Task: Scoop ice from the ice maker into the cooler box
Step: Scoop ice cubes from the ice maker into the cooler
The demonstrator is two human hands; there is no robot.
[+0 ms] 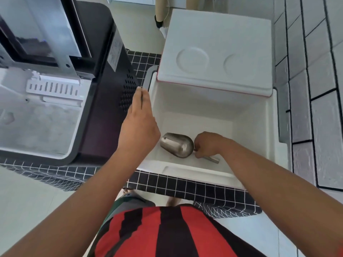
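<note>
**Down in the cooler box, a hand takes the scoop**

On the black checked cloth [61, 175] stand the big things: the ice maker [78, 101], lid up, with ice [37, 130] in its bin, and just beside it the white cooler box [274, 127], lid [217, 49] tipped back. No ice shows in the box yet. Only the metal scoop [176, 144] lies on its floor.

To do this step well, I think the hand should grab the handle tight, then lift the scoop straight up, clear of the wall.

The right hand [208, 143] reaches down, fingers curled around the handle. The left hand [140, 127] is flat and holds nothing, fingers straight, at the box's left edge.
</note>
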